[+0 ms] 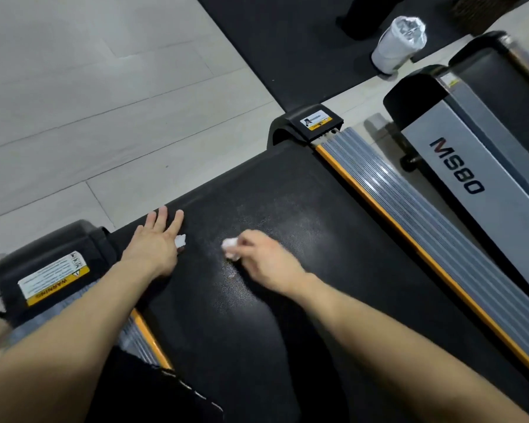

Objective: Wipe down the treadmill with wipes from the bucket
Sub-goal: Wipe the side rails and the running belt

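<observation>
The right hand (266,261) grasps a crumpled white wipe (231,248) and holds it against the black textured treadmill belt (287,209). At its 9 o'clock, the left hand (155,242) lies released and flat on the belt, fingers straight, with a small white scrap (180,240) at its thumb. The white cylindrical bucket (397,47) stands at 1 o'clock, well apart.

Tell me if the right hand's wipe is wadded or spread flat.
Wadded: the wipe is a small white ball pinched by the right hand.
</observation>
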`<move>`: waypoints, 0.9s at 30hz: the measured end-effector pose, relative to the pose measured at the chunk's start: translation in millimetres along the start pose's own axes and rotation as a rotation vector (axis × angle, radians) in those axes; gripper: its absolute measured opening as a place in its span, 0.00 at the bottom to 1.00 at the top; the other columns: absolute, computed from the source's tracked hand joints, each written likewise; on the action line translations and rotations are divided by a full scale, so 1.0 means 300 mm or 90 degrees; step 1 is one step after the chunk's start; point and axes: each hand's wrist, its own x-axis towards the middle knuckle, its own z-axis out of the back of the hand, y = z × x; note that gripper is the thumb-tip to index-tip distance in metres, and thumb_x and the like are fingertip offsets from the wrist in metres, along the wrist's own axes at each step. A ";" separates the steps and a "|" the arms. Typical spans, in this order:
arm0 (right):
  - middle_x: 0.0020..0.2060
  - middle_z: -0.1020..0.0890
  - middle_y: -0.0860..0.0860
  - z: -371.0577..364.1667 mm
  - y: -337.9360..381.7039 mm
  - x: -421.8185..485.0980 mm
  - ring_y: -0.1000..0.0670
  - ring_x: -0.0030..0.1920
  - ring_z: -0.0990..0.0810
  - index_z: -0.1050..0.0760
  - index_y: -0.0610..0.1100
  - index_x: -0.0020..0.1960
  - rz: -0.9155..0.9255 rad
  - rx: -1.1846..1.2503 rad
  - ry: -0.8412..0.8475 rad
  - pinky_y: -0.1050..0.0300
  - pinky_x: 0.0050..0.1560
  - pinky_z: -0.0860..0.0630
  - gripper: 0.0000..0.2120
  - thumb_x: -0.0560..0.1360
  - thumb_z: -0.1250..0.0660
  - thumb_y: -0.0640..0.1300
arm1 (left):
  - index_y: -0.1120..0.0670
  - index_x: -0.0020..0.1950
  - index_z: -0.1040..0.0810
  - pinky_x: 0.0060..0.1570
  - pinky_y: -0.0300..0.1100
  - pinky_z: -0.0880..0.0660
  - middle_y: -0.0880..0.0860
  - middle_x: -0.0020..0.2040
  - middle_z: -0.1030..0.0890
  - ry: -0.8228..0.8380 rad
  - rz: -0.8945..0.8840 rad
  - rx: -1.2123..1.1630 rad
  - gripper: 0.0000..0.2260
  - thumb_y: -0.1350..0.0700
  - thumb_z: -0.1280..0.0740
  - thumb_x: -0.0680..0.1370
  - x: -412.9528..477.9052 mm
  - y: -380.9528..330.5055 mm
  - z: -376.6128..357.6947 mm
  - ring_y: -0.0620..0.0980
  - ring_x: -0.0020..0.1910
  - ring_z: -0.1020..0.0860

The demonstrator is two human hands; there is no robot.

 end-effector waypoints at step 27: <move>0.55 0.22 0.51 -0.179 0.302 0.147 0.47 0.57 0.23 0.16 0.47 0.62 0.216 -0.023 0.147 0.57 0.56 0.24 0.16 0.80 0.35 0.35 | 0.40 0.84 0.71 0.82 0.66 0.46 0.59 0.85 0.69 0.148 0.183 -0.074 0.47 0.53 0.33 0.85 -0.433 0.309 -0.055 0.64 0.86 0.62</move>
